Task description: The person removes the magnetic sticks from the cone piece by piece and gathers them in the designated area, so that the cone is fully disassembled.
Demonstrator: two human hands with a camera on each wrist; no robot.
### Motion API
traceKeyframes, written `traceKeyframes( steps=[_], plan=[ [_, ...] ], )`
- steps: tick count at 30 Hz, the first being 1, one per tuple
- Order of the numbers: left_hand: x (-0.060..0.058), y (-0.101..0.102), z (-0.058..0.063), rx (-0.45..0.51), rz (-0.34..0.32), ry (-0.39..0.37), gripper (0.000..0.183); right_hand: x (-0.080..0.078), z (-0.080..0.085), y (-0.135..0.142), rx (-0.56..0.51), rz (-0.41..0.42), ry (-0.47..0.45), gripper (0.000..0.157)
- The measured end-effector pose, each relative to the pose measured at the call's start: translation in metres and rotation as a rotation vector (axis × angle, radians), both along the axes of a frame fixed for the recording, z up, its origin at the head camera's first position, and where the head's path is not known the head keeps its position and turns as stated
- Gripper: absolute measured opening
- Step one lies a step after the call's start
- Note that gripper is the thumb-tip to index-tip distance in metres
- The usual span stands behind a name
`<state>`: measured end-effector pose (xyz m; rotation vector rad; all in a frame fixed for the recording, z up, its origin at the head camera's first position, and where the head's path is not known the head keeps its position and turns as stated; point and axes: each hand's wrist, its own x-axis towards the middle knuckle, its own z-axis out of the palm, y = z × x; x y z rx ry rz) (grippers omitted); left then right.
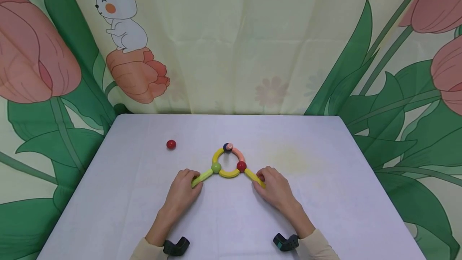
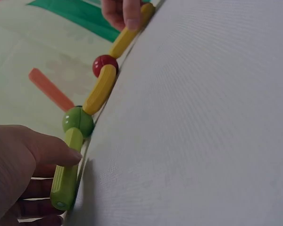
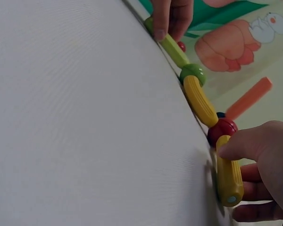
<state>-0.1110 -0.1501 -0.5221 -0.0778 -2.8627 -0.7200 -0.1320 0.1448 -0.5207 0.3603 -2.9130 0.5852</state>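
Observation:
A ring of curved magnetic rods and balls lies on the table, with a green ball point(image 1: 216, 167), a red ball point(image 1: 241, 166) and a dark blue ball point(image 1: 226, 148) as its joints. Two curved yellow rods point(image 1: 229, 174) and a curved pink rod point(image 1: 239, 154) form the ring. An orange-pink straight rod point(image 3: 249, 98) sticks up from the dark blue ball. My left hand point(image 1: 183, 191) pinches a light green rod point(image 2: 67, 179) attached to the green ball. A straight yellow rod point(image 3: 230, 176) on the red ball is pinched by my right hand point(image 1: 276, 188).
A loose red ball point(image 1: 171, 144) lies on the white table point(image 1: 144, 212), left of the ring. Behind the table hangs a curtain point(image 1: 223, 43) printed with tulips and a rabbit. Dark wrist cameras point(image 1: 176, 246) sit on both forearms.

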Motion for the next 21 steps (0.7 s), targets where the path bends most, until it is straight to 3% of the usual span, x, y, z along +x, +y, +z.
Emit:
traceKeyframes(
  steps=[10,21],
  plan=[
    [-0.009,0.01,0.011,0.051,-0.038,-0.031,0.047,-0.015,0.019,-0.006,-0.054,0.022,0.029,0.036],
    [-0.032,0.034,0.019,0.098,-0.094,-0.075,0.047,-0.043,0.035,-0.032,-0.137,0.091,0.029,0.04]
  ],
)
